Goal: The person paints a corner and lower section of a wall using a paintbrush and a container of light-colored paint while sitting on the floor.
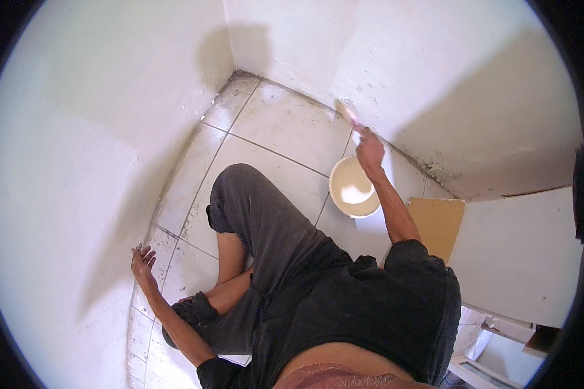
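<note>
My right hand (370, 154) is closed round the handle of a paintbrush (352, 118). The brush's bristles meet the lower part of the right wall (396, 71), just above the floor, where the surface is rough and flaking. Directly below that hand stands a round white bucket (334, 194) with pale paint inside; my wrist passes over its right side. Out to the left, my left hand (144, 262) is held near the left wall (65, 194) with its fingers apart and slightly bent. A small greyish spot shows at its fingertips, too small to make out.
My bent legs (259, 201) rest on the pale tiled floor (272, 149), which has dark specks along the walls. A tan board (438, 223) lies behind my right arm, beside a white panel (512, 249). A white-framed object (493, 356) stands at the lower right.
</note>
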The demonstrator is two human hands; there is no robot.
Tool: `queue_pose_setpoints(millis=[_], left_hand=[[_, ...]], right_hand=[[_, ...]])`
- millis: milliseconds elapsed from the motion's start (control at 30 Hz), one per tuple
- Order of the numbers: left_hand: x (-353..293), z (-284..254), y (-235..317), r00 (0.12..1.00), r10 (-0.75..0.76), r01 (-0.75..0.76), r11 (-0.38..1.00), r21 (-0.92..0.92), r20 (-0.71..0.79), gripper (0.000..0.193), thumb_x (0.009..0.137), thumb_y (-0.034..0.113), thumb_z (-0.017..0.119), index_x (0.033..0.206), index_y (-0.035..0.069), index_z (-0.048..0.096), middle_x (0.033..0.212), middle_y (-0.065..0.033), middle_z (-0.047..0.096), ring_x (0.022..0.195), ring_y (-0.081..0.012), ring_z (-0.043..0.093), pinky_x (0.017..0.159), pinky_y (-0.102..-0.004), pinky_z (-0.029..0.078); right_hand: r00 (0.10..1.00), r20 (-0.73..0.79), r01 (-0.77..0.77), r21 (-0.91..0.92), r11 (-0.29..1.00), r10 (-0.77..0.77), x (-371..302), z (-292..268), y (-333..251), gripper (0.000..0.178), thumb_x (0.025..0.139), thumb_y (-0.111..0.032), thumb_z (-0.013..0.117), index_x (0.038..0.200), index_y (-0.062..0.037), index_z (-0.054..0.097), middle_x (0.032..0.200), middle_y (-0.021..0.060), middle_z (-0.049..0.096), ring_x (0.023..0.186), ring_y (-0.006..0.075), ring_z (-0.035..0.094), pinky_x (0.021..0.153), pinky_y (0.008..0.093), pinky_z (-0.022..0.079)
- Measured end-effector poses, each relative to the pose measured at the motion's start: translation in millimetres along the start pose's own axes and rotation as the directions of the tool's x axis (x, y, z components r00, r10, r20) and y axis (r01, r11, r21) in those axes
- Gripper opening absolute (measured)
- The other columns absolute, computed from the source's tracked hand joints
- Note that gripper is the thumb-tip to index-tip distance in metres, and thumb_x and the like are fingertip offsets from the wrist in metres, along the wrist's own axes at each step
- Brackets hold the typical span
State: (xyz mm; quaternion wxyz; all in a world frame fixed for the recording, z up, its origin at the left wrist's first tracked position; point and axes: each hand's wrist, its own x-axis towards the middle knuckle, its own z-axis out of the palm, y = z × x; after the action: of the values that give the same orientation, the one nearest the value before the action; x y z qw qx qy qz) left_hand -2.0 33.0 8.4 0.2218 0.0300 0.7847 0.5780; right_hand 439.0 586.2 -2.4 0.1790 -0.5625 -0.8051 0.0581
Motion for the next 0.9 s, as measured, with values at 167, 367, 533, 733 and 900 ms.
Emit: queue_pose_setpoints(millis=[167, 367, 533, 733, 900], left_hand=[[14.1, 20.4, -4.4, 0.998, -0.056, 0.055, 0.998, 0.024, 0.034, 0.064, 0.097, 0.051, 0.036, 0.129, -0.003, 0.048, 0.108, -0.0167, 0.062, 0.09, -0.0236, 0.062, 0.08, -0.0341, 0.048], [2.8, -5.1, -17.6, 0.995, -0.097, 0.096, 0.992, 0.082, 0.001, 0.066, 0.096, 0.052, 0.036, 0.13, -0.003, 0.046, 0.109, -0.0173, 0.062, 0.092, -0.0244, 0.062, 0.08, -0.0348, 0.049], [10.8, 0.8, -20.5, 0.992, -0.126, 0.124, 0.989, 0.076, 0.024, 0.069, 0.095, 0.055, 0.034, 0.132, -0.002, 0.044, 0.116, -0.0181, 0.059, 0.1, -0.0277, 0.06, 0.087, -0.039, 0.046], [12.6, -1.5, -22.6, 0.998, -0.056, 0.056, 0.998, -0.009, 0.04, 0.071, 0.095, 0.056, 0.037, 0.132, -0.004, 0.042, 0.11, -0.0164, 0.062, 0.093, -0.024, 0.061, 0.082, -0.0349, 0.048], [12.3, 2.1, -14.0, 0.999, -0.038, 0.039, 0.999, -0.016, 0.038, 0.072, 0.095, 0.057, 0.036, 0.133, -0.004, 0.042, 0.11, -0.0164, 0.062, 0.093, -0.0247, 0.061, 0.083, -0.0354, 0.048]], right_hand=[[0.983, -0.143, 0.147, 0.225, 0.963, -0.117, 55.7, 94.3, -8.8, 0.044, 0.077, -0.008, 0.053, 0.121, -0.0097, 0.054, 0.097, 0.0153, 0.064, 0.087, 0.0305, 0.062, 0.076, 0.0423, 0.051], [0.997, -0.02, 0.071, 0.101, 0.992, -0.07, 81.0, 97.3, -85.4, 0.044, 0.078, -0.007, 0.054, 0.122, -0.0136, 0.052, 0.091, 0.017, 0.063, 0.083, 0.0327, 0.063, 0.073, 0.043, 0.051], [0.995, 0.093, -0.031, -0.065, 0.997, 0.037, 73.9, 69.5, -24.1, 0.043, 0.075, -0.004, 0.052, 0.117, -0.011, 0.056, 0.089, 0.0181, 0.063, 0.085, 0.0351, 0.063, 0.074, 0.046, 0.051], [0.989, 0.011, -0.141, -0.179, 0.974, 0.145, 18.9, 26.4, 77.1, 0.032, 0.079, -0.009, 0.054, 0.111, -0.0107, 0.061, 0.089, 0.017, 0.065, 0.083, 0.036, 0.064, 0.073, 0.0471, 0.052], [0.985, -0.087, -0.164, -0.173, 0.971, 0.15, -35.0, -18.2, 113.4, 0.031, 0.082, -0.009, 0.052, 0.111, -0.0119, 0.061, 0.093, 0.02, 0.063, 0.08, 0.0373, 0.064, 0.069, 0.048, 0.052]])
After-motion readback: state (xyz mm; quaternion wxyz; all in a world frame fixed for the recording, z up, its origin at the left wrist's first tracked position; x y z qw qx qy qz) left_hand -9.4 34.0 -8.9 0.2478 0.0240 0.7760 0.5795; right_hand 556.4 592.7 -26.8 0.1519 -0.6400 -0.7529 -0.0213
